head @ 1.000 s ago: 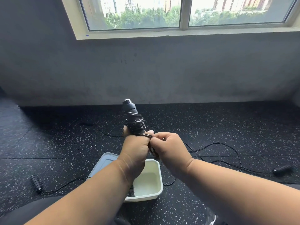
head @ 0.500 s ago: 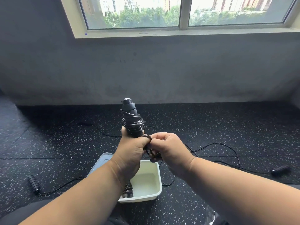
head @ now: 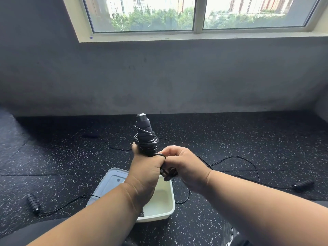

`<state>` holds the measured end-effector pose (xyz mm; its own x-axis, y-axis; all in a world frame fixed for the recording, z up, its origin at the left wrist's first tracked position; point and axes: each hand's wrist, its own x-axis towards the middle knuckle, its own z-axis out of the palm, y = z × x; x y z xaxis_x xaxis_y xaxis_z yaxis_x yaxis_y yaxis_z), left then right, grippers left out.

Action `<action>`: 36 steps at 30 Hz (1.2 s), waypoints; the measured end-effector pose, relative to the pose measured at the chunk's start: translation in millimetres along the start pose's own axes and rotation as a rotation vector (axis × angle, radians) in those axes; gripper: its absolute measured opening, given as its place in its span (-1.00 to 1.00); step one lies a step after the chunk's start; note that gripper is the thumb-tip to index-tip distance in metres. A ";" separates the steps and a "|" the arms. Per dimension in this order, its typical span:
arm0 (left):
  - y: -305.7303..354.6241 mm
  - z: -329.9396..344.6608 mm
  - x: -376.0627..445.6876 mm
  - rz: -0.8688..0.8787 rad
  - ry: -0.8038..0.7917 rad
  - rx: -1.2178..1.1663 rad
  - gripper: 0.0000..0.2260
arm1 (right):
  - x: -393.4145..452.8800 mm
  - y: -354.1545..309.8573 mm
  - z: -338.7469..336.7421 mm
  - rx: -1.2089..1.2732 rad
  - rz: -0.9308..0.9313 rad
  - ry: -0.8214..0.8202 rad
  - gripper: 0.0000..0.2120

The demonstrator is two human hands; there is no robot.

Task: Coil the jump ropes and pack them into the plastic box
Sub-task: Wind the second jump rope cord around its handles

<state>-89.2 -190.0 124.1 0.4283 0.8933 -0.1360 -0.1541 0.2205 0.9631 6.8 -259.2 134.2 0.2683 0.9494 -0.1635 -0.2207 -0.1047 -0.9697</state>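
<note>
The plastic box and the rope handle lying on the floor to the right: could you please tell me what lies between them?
In the head view, only speckled floor crossed by loose black cord lies between the plastic box and that handle.

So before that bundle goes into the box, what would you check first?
1. Left hand grips the wrapped jump rope handles: ok.
2. Cord end tucked by the right hand: cannot tell, fingers hide it.
3. Coils tight round the handles: ok.
4. Plastic box open, right below the hands: ok.
5. Room in the box: ok as far as it shows; the arm hides part.
6. Other jump rope coiled: not ok, it lies loose on the floor.
</note>
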 end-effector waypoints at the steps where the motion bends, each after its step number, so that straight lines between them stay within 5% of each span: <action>1: 0.8 0.2 -1.6 0.004 0.002 0.001 -0.46 | 0.5 -0.8 -1.2 0.008 0.018 -0.020 -0.80; 21: 18.8 -2.6 -22.2 0.014 -0.162 -0.093 -0.36 | 2.3 -3.8 -10.1 -0.013 -0.007 -0.037 -0.81; 26: 29.9 -13.5 -13.9 -0.020 -0.196 -0.188 -0.60 | -1.1 -14.3 -6.8 0.000 -0.087 -0.086 -0.79; 36: 36.4 -22.2 -11.7 -0.012 -0.355 -0.200 -0.68 | -4.6 -22.1 -4.9 -0.035 -0.110 -0.062 -0.78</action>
<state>-119.6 -183.8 155.5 0.7067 0.7071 -0.0244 -0.3027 0.3333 0.8929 15.0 -262.7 155.5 0.2304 0.9720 -0.0453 -0.1598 -0.0082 -0.9871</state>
